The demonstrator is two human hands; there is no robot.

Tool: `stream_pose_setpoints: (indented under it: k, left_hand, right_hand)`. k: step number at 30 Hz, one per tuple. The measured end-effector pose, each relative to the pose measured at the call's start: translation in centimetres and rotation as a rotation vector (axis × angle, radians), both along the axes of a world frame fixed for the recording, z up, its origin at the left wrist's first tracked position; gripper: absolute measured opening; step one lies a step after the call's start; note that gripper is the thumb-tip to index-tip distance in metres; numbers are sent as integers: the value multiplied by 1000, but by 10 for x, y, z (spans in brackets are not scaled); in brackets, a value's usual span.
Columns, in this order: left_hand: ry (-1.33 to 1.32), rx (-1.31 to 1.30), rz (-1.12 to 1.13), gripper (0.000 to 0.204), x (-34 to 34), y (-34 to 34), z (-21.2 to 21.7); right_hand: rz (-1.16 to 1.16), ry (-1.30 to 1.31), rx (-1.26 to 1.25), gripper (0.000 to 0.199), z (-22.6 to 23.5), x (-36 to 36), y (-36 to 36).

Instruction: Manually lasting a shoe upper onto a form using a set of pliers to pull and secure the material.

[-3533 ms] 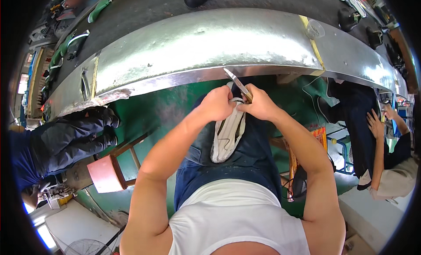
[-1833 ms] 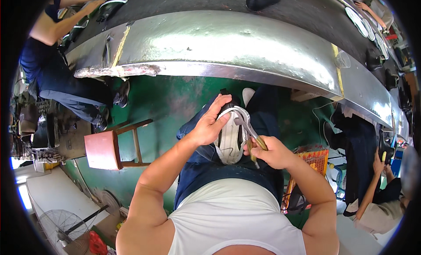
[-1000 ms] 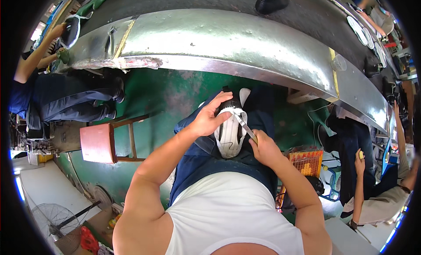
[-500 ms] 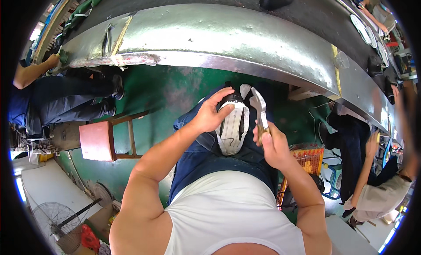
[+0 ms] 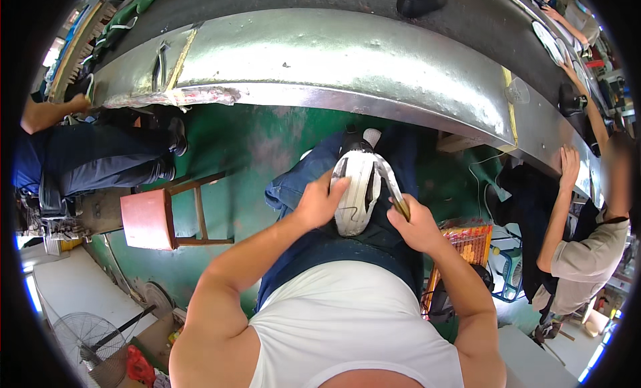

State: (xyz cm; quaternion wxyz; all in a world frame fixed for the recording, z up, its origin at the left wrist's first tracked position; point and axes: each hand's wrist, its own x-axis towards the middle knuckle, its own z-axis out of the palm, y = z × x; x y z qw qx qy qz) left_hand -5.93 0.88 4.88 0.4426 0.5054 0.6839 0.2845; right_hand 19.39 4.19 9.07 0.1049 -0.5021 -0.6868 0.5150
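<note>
Sole up on my lap rests a shoe (image 5: pixel 356 194), its bottom pale with a dark upper at the far end. My left hand (image 5: pixel 323 200) grips the shoe's left side, thumb lying over the edge of the bottom. Closed around the yellowish handle of steel pincers (image 5: pixel 389 178), my right hand (image 5: pixel 414 222) is just right of the shoe. The head of the pincers touches the shoe's upper right edge; its jaws are too small to make out.
A metal-edged conveyor bench (image 5: pixel 334 51) crosses ahead, with a black shoe (image 5: pixel 420 0) on its belt. A reddish stool (image 5: pixel 148 218) stands left, a fan (image 5: pixel 90 344) lower left, an orange basket (image 5: pixel 469 241) right. Co-workers sit left (image 5: pixel 93 148) and right (image 5: pixel 584 254).
The pincers have come down and left from beside the shoe onto its edge. My left hand has slid nearer along the shoe's side. The co-worker at right now reaches to the bench.
</note>
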Motion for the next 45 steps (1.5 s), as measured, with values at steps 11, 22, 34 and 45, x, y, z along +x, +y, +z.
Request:
stream_pose_setpoints:
  k: [11,22,34,45]
  left_hand:
    - [-708,-181,-208,78,7,16,-25]
    - [-349,-73,-272,96,38,-9,-47]
    - [-1215,-358,270,67,41,-7,-16]
    - [-203,-133,345,58,59,16,-62]
  right_hand:
    - [312,-144,111,45,7,36,-11]
    - [383,-337,442,53,9,29,-5]
    - [703,-460,137,23,9,-2,47]
    - [303,-239,257,23,-37,4,1]
